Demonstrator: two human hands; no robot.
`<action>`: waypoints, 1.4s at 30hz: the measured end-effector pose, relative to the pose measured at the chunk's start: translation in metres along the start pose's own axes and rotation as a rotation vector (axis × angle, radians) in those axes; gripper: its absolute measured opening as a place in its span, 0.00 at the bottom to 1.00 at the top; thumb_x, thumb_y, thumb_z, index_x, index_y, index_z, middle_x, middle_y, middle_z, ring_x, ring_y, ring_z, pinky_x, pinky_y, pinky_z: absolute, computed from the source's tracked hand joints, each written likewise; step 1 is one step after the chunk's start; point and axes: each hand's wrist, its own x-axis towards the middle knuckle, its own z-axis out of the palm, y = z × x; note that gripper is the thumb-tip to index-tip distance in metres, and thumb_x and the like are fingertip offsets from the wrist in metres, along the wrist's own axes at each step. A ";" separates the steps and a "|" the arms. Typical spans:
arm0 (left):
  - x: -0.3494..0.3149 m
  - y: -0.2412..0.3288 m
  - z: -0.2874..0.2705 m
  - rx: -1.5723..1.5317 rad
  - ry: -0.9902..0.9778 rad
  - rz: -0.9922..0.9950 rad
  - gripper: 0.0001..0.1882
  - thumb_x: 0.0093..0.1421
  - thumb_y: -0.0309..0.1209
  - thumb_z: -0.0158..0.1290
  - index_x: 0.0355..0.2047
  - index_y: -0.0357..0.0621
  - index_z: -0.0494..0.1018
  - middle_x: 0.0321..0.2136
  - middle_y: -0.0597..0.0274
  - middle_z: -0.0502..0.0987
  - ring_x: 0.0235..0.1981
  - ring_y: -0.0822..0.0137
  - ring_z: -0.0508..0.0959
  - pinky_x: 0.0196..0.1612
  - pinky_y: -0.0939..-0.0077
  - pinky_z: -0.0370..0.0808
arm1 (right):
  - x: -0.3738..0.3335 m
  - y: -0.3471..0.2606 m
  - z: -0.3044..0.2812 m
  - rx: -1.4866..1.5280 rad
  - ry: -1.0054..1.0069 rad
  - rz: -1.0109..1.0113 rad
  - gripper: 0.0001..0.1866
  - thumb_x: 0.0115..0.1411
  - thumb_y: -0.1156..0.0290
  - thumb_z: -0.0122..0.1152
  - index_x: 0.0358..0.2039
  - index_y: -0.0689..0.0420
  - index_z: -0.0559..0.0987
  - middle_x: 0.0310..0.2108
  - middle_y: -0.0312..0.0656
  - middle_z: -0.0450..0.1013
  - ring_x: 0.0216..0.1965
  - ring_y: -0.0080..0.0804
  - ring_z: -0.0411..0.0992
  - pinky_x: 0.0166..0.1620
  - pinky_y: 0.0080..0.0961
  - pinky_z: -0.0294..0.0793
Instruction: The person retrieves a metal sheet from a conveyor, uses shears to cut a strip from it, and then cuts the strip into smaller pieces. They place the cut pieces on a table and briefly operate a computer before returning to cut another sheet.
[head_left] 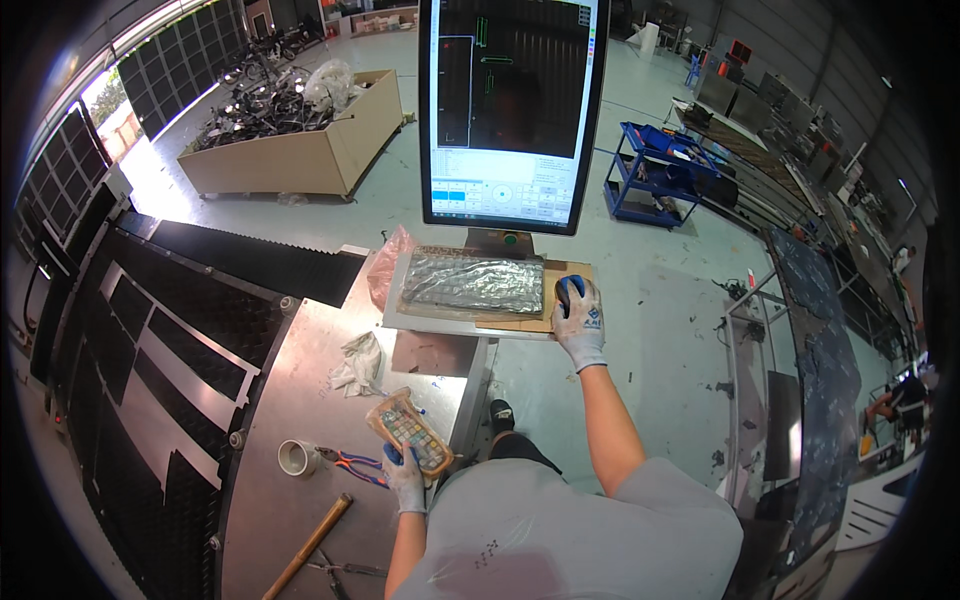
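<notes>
Facing the upright monitor [508, 110], taken here as 12 o'clock, the operator has both gloved hands occupied. Left hand [404, 482]: grasping the lower end of a button-covered handheld control pendant [425, 440] in a clear, yellowed cover. Pendant sits at the operator's 10 o'clock, near the edge of the metal worktop [285, 390]; cannot tell whether it touches the surface. Right hand [580, 318]: at 12 to 1 o'clock, fingers curved over a dark, mouse-shaped object [562, 292], mostly covered; firmness of grip cannot be told. Beneath it, a cardboard sheet [565, 268] on the keyboard shelf [425, 321]. Plastic-wrapped keyboard [475, 285] at the right hand's 9 o'clock; pink plastic bag [388, 268] at the keyboard's 9 to 10.

Around the pendant: crumpled white cloth [358, 366] at 11 o'clock; pliers with blue-and-orange handles [358, 464] at 8, beside a pale cup [297, 458]; wooden handle [310, 545] at 7.

Farther from the operator: scrap-filled bin [270, 172] at 11 o'clock, blue tool cart [655, 178] at 1, both on the floor [640, 290].
</notes>
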 end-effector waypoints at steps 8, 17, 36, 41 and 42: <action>0.000 0.000 -0.001 -0.034 -0.016 0.001 0.23 0.66 0.44 0.56 0.51 0.37 0.75 0.44 0.43 0.80 0.47 0.45 0.78 0.51 0.56 0.73 | 0.000 0.004 0.004 -0.051 -0.003 -0.019 0.28 0.58 0.66 0.61 0.60 0.57 0.74 0.63 0.52 0.65 0.65 0.54 0.61 0.69 0.44 0.62; 0.001 -0.005 0.003 -0.034 -0.008 -0.031 0.22 0.67 0.44 0.56 0.50 0.37 0.75 0.41 0.42 0.80 0.45 0.43 0.79 0.50 0.54 0.73 | 0.000 0.001 0.003 -0.112 0.010 -0.001 0.28 0.58 0.67 0.61 0.60 0.58 0.74 0.63 0.52 0.66 0.65 0.54 0.62 0.68 0.44 0.63; -0.002 -0.008 0.000 0.042 -0.060 -0.076 0.30 0.66 0.51 0.55 0.58 0.40 0.72 0.51 0.41 0.76 0.54 0.43 0.75 0.57 0.54 0.70 | 0.000 -0.003 -0.001 -0.029 0.044 0.028 0.27 0.56 0.67 0.61 0.57 0.58 0.77 0.62 0.51 0.67 0.65 0.53 0.62 0.68 0.45 0.63; 0.005 -0.025 0.011 0.041 -0.015 -0.086 0.32 0.64 0.53 0.58 0.56 0.38 0.73 0.50 0.42 0.76 0.54 0.45 0.75 0.58 0.55 0.70 | -0.001 0.018 0.015 -0.005 0.094 -0.051 0.28 0.55 0.66 0.61 0.57 0.59 0.77 0.64 0.52 0.66 0.67 0.55 0.60 0.69 0.47 0.62; 0.009 -0.027 0.016 -0.031 -0.085 -0.153 0.32 0.63 0.53 0.58 0.55 0.37 0.74 0.50 0.42 0.77 0.52 0.47 0.76 0.56 0.57 0.72 | 0.000 0.024 0.017 -0.028 0.074 -0.014 0.27 0.56 0.66 0.61 0.57 0.61 0.77 0.64 0.54 0.66 0.66 0.56 0.61 0.69 0.47 0.62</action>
